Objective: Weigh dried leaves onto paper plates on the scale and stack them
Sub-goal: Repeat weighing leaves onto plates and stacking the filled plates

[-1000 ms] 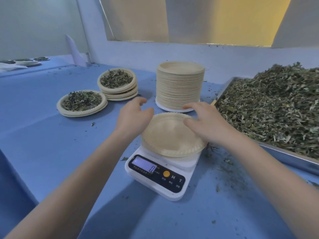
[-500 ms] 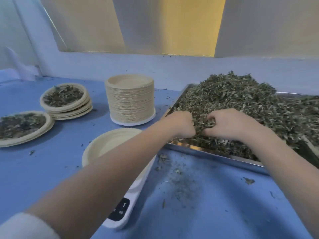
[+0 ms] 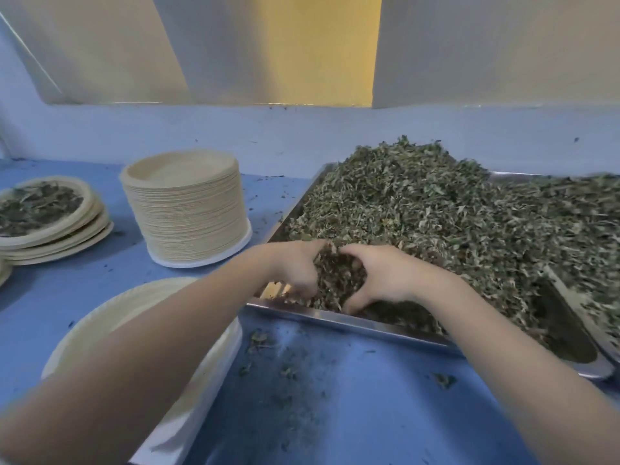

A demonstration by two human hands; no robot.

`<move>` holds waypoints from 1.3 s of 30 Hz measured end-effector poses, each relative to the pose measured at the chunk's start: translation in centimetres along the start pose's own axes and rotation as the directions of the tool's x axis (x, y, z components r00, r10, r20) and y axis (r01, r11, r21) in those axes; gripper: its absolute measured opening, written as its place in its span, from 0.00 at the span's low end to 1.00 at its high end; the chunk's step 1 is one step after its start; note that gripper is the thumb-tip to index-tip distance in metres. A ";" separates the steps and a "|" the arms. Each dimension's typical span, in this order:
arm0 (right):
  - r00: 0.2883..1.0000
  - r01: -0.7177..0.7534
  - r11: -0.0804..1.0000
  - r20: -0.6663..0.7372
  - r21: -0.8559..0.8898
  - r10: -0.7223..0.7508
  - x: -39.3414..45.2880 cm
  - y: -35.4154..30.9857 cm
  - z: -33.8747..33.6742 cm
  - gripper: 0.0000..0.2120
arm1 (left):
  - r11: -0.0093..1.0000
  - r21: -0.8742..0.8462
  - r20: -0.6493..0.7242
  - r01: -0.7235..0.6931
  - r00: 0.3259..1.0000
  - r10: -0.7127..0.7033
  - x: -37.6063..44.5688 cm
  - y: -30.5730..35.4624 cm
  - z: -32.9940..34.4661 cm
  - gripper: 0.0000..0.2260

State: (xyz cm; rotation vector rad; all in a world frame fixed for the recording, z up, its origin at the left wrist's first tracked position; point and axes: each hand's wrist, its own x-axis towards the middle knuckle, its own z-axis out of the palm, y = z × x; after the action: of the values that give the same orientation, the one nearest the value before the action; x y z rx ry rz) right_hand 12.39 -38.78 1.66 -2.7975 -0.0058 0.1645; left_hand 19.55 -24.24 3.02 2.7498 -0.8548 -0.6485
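Both hands cupped together at the near edge of the shallow stainless-steel tray (image 3: pixel 352 322), gathering a clump of the dried, crumbled green leaves (image 3: pixel 436 223) heaped in it. Left hand (image 3: pixel 295 270) curled round the left side of the clump, fingers bent down into the leaves. Right hand (image 3: pixel 382 280) curled round the right side, thumb pointing down toward the tray rim, fingertips buried and hidden. Scooped clump (image 3: pixel 339 273) dark between the two palms, just above the tray's near rim.

Left of the tray, partly under the left forearm: one empty round beige paper plate (image 3: pixel 110 320) sitting on the white kitchen scale (image 3: pixel 188 421), only the scale's white edge showing, display hidden. Beyond that plate, left of the tray's far corner: tall stack of empty beige paper plates (image 3: pixel 184 209), standing on a white base plate. Farther left of the tray, at the picture's edge: low stack of filled beige paper plates (image 3: pixel 53 229), topmost one carrying dark dried leaves. A further plate rim just visible below it at the far left edge, contents not discernible.

In front of the tray: blue worktop (image 3: pixel 335 397) sprinkled with loose leaf crumbs (image 3: pixel 261 340), thickest just by the scale. Right of the tray: rim of a second metal tray (image 3: pixel 570 297), also loaded with leaves, blurred. Behind the tray: pale blue wall ledge with a cream and yellow panel above.
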 end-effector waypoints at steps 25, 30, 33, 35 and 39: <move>0.964 0.099 0.981 -0.259 0.168 -0.054 0.3 -4.8 -4.1 0.39 | 0.829 -0.510 -0.256 -0.230 0.960 0.109 -2.9 0.5 -3.0 0.24; 0.946 0.222 0.953 -0.282 0.208 -0.159 -0.7 -9.9 -4.5 0.34 | 0.856 -0.457 -0.311 -0.244 0.945 0.103 -8.2 -2.1 -5.0 0.19; 0.927 0.318 0.928 -0.271 0.192 -0.261 -1.0 -13.8 -3.4 0.32 | 0.896 -0.387 -0.354 -0.215 0.932 0.070 -12.0 -5.2 -5.1 0.16; 0.920 0.358 0.913 -0.241 0.196 -0.309 -1.1 -16.2 -2.2 0.32 | 0.887 -0.417 -0.364 -0.198 0.931 0.037 -14.2 -7.0 -4.4 0.18; 0.921 0.388 0.890 -0.129 0.238 -0.367 -0.8 -18.8 0.3 0.26 | 0.807 -0.576 -0.246 -0.132 0.969 -0.016 -17.6 -10.1 -2.5 0.20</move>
State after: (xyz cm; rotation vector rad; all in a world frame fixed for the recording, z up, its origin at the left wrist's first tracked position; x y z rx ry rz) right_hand 11.84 -20.98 7.71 -2.4788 -0.4738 -0.0424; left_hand 12.65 -5.74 8.40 2.1644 -0.5555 -0.4541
